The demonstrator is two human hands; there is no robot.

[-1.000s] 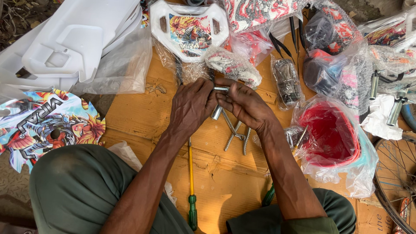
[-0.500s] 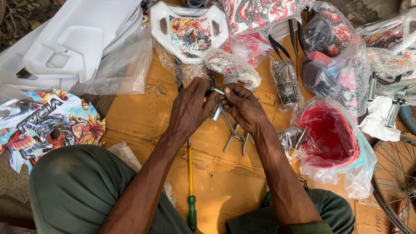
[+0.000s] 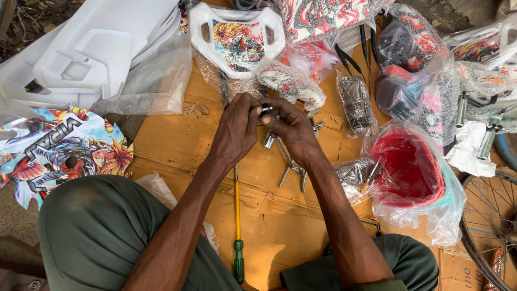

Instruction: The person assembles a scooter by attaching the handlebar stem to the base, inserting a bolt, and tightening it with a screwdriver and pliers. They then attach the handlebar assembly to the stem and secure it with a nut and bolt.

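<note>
You hold a small metal fitting (image 3: 265, 110) pinched between left hand (image 3: 235, 129) and right hand (image 3: 293, 129), above the cardboard (image 3: 177, 140). Both grips closed on it. Slip risk: it could drop among the chrome tool (image 3: 291, 167) and wrapped parts (image 3: 355, 102).

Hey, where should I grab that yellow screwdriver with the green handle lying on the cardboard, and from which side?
Take the screwdriver by its green handle, the thick end nearest the body, coming from above. It lies flat on the cardboard between the knees, and its yellow shaft runs up under the left hand, so the handle is probably the freest part.
</note>
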